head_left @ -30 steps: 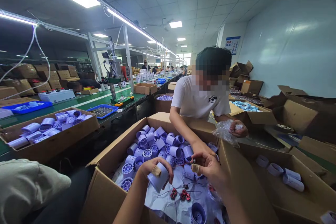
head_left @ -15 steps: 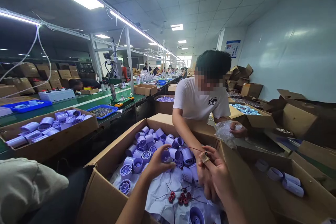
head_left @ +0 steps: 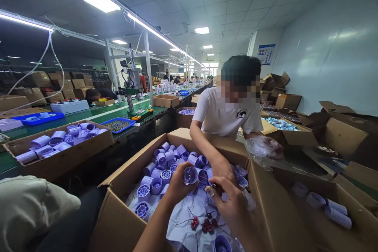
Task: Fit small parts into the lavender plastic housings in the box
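Observation:
My left hand [head_left: 178, 187] is closed around a lilac plastic cup [head_left: 189, 175], its round face towards me. In my right hand [head_left: 232, 201], thumb and finger pinch a small dark red, cherry-like round piece [head_left: 214, 185]; a thin reddish strand runs from it towards the cup. Tan tape [head_left: 209, 191] wraps one of my right fingers. Below my hands, several similar red round pieces [head_left: 207, 225] with thin dark strands lie on crumpled white paper [head_left: 180, 218]. Many lilac cups [head_left: 165, 175] fill the carton [head_left: 131, 161] around them.
Opposite, a person [head_left: 233, 114] in a white T-shirt reaches one arm into the carton and holds a clear plastic bag [head_left: 261, 147]. A carton of cups [head_left: 59, 161] and a blue tray of small parts [head_left: 119, 125] sit left; another open carton [head_left: 298, 177] stands right.
My left fingers have closed on the lilac cup. My right hand has moved left and down with the red piece, towards the cup. The other person's hand has shifted behind mine.

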### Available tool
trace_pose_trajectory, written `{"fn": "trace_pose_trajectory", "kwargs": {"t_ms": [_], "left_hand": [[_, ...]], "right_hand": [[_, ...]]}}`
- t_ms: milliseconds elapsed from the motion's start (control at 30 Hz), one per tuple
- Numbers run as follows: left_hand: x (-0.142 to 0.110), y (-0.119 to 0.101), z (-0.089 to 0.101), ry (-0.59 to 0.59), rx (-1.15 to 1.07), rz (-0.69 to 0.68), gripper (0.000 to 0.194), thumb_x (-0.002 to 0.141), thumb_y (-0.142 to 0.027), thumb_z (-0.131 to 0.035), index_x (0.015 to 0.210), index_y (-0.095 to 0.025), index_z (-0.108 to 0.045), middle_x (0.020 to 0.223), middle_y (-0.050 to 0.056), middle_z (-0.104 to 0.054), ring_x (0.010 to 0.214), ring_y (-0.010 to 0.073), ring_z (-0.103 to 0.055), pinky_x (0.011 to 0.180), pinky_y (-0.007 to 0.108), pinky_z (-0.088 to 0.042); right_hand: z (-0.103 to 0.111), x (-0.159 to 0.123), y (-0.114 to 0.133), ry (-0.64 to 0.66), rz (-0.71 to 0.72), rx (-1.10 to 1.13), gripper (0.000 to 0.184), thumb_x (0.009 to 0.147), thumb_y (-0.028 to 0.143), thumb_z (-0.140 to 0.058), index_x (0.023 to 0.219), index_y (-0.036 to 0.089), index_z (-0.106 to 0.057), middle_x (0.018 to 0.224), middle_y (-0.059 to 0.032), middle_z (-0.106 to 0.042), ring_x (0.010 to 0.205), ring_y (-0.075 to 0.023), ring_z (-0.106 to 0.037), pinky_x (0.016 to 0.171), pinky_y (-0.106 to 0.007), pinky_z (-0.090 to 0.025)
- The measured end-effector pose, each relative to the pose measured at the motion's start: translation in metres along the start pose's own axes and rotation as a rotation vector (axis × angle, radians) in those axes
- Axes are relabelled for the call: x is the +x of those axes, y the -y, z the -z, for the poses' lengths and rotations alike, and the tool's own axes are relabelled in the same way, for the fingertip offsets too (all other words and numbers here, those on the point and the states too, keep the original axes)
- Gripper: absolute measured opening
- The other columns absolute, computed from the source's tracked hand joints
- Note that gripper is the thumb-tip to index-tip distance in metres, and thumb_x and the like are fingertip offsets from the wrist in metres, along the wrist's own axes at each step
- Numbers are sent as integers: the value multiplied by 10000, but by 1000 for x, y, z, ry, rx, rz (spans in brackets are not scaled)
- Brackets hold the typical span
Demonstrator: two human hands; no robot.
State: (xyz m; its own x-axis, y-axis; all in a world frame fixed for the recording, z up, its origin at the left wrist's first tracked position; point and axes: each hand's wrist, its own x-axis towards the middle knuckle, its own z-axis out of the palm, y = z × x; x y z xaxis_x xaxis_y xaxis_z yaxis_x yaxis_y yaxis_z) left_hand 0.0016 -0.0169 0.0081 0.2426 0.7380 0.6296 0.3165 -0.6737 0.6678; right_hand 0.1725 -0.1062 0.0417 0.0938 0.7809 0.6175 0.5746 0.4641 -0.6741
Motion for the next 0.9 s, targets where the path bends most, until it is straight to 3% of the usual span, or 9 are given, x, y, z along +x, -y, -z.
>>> {"fn": "trace_pose_trajectory", "kwargs": {"t_ms": [233,600,700,900], "left_hand": [[-1,-9,-3,-11,150,-53,384,609,-161,-701,970,-207,-580,944,59,-672,907,244,-622,831,400,-448],[-1,-10,-5,-6,141,-62,411,588,-120,-681,971,-211,-566,942,61,-671,894,246,-615,810,385,-436],[-3,-6,-7,-7,92,-103,425,596,-111,-671,987,-214,-543,976,72,-659,918,240,-606,821,384,-446],[-8,-4,-13,8,77,-188,387,652,-98,-636,987,-224,-489,1032,86,-653,984,241,-606,863,412,-429]], "right_hand": [[-11,-4,-1,16,98,-94,159,871,314,-527,928,238,-654,777,-39,-677,658,-183,-630,641,-286,-514],[-22,-8,0,103,129,-156,175,872,227,-508,948,260,-662,832,-40,-683,750,-200,-660,686,-297,-519],[-26,-7,1,130,59,-27,164,837,208,-546,921,252,-680,847,-45,-696,778,-203,-665,698,-291,-528],[-32,-5,2,160,-260,232,197,746,270,-651,923,213,-713,837,-52,-726,726,-214,-667,668,-313,-541]]}}
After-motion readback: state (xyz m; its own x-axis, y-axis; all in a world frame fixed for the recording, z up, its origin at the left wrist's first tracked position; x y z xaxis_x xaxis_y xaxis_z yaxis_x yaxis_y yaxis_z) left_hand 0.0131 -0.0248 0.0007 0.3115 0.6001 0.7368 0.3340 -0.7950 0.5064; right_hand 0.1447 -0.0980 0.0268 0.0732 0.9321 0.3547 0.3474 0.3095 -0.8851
